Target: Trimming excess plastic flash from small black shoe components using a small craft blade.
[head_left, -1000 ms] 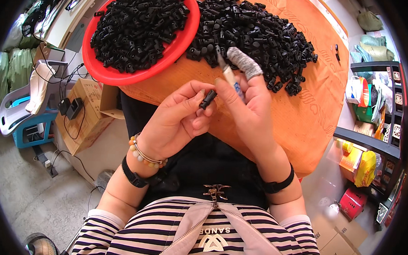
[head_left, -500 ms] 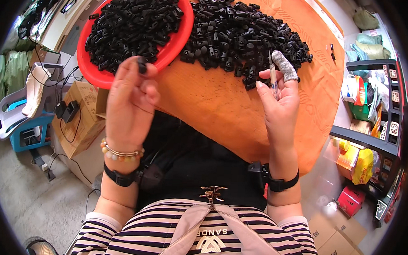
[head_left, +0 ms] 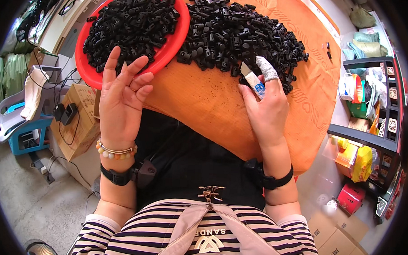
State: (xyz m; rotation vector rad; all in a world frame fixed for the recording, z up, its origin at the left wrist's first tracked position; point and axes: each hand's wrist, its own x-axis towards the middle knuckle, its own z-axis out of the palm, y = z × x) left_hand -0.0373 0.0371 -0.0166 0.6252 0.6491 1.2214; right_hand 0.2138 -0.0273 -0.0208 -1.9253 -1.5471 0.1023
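My left hand [head_left: 122, 96] is open at the near edge of a red basin [head_left: 85, 72], its fingers spread and nothing between them. Small black plastic pieces that look like cord locks [head_left: 131, 24] heap up inside the basin. A loose pile of the same pieces [head_left: 244, 33] lies to the right on an orange tablecloth [head_left: 205, 100]. In my right hand [head_left: 269, 107] is a small knife [head_left: 253, 79] with a white and blue handle, its blade pointing up and left at the pile's near edge. A grey knitted cover [head_left: 266, 68] sheathes that hand's index finger.
Two stray black pieces [head_left: 328, 50] lie at the cloth's right side. Left of the table are a cardboard box [head_left: 74, 126] with a black adapter and cables, and a grey and blue chair [head_left: 25, 106]. A dark shelf [head_left: 365, 137] with goods stands at the right.
The black piece is gone from my left hand, whose fingers have spread apart. My right hand has shifted left, and the knife has turned so its flat side shows.
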